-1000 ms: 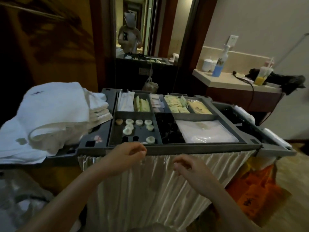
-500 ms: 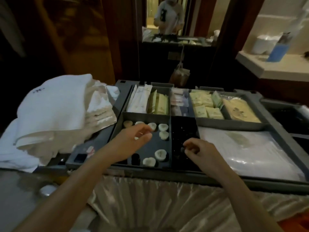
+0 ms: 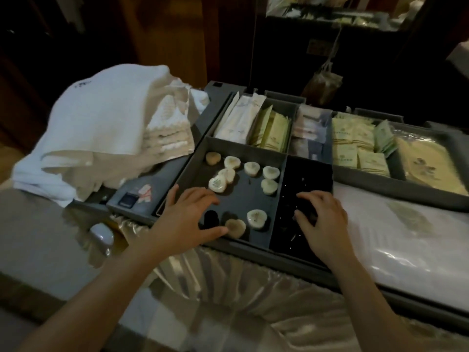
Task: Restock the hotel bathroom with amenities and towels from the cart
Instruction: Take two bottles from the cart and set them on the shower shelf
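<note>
We look down on the top of a grey plastic housekeeping cart, split into open compartments. At its left edge sits a folded stack of white and beige terry towels, the top one draped over the rest.

In the near-left compartment lie small heart-shaped soaps in clear wrap, pale cream, some with a faint green print. Most are scattered along the compartment's far side and two lie by its near edge. One of these, a duller beige heart soap, lies just beside the thumb of the left grip. That grip is released, its fingers spread and nearly straight over the compartment's near-left corner, holding nothing.

The right grip reaches into the narrow black compartment next door. Its fingers are curled down among small dark items we cannot make out. We cannot tell whether it grasps one.

Along the cart's far edge stand long white paper packets, then yellow-green sachets upright beside them, and further right flat pale yellow packets. Toward the near-right corner lies a white bundle in clear plastic film. A cream satin skirt hangs in folds below the cart's near edge.
</note>
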`<state>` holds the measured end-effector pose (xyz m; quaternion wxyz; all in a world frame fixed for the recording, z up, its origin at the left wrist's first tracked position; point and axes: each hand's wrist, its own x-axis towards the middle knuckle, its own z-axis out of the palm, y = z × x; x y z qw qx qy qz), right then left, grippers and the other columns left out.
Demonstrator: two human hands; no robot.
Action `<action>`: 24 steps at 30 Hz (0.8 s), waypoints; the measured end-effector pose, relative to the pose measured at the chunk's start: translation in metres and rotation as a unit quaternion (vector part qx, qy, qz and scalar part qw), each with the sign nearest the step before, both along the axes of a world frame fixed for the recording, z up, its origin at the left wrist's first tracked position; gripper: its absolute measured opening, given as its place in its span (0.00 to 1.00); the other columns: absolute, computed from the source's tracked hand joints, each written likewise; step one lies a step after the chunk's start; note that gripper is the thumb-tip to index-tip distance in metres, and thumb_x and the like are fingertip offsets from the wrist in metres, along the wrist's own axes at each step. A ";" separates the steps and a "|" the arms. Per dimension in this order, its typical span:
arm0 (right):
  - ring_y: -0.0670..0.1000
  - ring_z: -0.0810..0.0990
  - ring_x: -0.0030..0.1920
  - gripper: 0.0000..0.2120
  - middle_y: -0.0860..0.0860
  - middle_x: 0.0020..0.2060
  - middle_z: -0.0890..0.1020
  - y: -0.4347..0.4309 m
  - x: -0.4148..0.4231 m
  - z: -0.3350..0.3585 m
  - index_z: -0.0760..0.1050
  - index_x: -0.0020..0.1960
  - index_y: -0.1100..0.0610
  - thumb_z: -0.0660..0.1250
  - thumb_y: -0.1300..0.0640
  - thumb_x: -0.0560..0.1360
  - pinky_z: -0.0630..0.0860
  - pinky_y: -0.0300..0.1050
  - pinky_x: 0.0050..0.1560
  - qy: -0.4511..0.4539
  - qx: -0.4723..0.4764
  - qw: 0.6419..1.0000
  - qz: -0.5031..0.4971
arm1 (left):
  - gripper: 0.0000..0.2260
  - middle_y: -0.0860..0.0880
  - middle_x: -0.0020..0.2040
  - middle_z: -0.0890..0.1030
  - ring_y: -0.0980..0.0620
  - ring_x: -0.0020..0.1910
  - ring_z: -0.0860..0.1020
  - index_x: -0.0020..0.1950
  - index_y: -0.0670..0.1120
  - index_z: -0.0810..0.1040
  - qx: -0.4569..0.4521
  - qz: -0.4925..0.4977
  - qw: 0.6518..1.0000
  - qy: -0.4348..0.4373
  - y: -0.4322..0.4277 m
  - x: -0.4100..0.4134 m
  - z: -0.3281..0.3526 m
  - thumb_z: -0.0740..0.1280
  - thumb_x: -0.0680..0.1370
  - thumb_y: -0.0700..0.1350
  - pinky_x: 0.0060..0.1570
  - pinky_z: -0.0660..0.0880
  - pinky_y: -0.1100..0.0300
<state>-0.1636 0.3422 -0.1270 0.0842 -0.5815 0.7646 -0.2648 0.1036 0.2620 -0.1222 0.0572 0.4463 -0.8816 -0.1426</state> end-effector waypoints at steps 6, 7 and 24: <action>0.55 0.74 0.57 0.14 0.53 0.54 0.77 -0.001 0.000 0.000 0.77 0.57 0.55 0.70 0.59 0.71 0.69 0.54 0.60 -0.033 -0.034 0.999 -0.021 | 0.32 0.52 0.62 0.74 0.49 0.65 0.68 0.61 0.50 0.74 -0.034 0.000 0.998 0.044 0.005 -0.003 -0.010 0.50 0.70 0.70 0.64 0.61 0.52; 0.55 0.74 0.57 0.14 0.53 0.54 0.77 -0.002 0.000 0.001 0.77 0.57 0.55 0.70 0.59 0.71 0.69 0.53 0.60 -0.034 -0.032 0.999 -0.024 | 0.29 0.52 0.60 0.76 0.48 0.62 0.70 0.59 0.50 0.74 -0.044 -0.002 0.998 0.049 0.004 -0.004 -0.010 0.51 0.71 0.67 0.61 0.63 0.52; 0.55 0.66 0.66 0.06 0.55 0.63 0.71 -0.002 -0.003 -0.005 0.80 0.48 0.60 0.69 0.59 0.73 0.61 0.39 0.61 -0.109 -0.013 0.992 -0.067 | 0.14 0.50 0.54 0.76 0.51 0.56 0.71 0.53 0.48 0.73 -0.014 -0.004 0.998 0.069 -0.002 -0.005 -0.010 0.65 0.75 0.56 0.54 0.69 0.57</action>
